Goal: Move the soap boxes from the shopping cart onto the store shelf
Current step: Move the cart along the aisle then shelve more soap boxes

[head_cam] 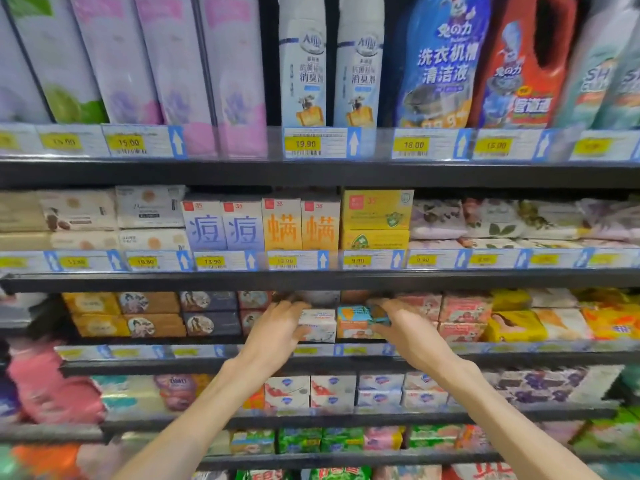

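While both my arms reach into the shelf [242,367], my left hand [277,329] grips a white soap box [317,325] and my right hand [403,329] grips the teal-and-orange box [355,322] beside it.

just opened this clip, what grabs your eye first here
Two bare arms reach into the third shelf down: the left hand grips a white soap box, the right hand an orange-and-teal soap box. Above, boxes with big blue and orange characters stand mid-shelf.

white box [317,325] on shelf [242,367] | teal-topped box [356,322] right, touching
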A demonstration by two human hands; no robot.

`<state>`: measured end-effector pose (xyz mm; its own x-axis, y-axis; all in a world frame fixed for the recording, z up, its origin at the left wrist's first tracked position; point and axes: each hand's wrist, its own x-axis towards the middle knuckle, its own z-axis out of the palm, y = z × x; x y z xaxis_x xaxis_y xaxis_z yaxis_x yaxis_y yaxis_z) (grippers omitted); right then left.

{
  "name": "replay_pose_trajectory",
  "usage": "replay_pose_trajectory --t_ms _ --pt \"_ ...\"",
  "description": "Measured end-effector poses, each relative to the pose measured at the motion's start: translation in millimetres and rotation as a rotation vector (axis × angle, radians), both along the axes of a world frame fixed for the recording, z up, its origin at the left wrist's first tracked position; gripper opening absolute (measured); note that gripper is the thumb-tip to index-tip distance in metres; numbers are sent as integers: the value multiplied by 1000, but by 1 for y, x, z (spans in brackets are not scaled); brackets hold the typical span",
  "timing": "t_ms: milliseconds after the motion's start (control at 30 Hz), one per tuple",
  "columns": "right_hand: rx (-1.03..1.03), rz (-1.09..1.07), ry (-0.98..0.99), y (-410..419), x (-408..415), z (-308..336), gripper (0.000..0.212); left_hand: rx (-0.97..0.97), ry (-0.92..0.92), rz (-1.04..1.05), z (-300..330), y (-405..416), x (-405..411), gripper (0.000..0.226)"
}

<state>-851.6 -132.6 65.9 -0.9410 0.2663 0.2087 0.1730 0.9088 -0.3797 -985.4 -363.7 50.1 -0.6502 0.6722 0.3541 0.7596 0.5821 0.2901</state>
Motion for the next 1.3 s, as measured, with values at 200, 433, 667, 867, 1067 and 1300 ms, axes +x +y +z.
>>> replay_pose_trajectory --t_ms 200,433,667,867,1067,1300 --pt "99 13 -14 -2 -5 -14 47 -58 43 16 -9 4 -5 42" --pt "64 14 1 -6 -6 -19 48 -91 48 54 -17 6 -3 45" --pt "110 -13 11 -10 -2 -10 46 -121 55 47 -15 9 -6 41" --pt "327 -15 12 -11 -1 -15 48 -118 74 25 -16 10 -6 41" --pt "591 -19 19 -8 -7 -25 53 -111 90 -1 -18 10 -6 39" --pt "613 -54 11 -10 -15 -32 55 -104 78 -11 -18 12 -7 41"
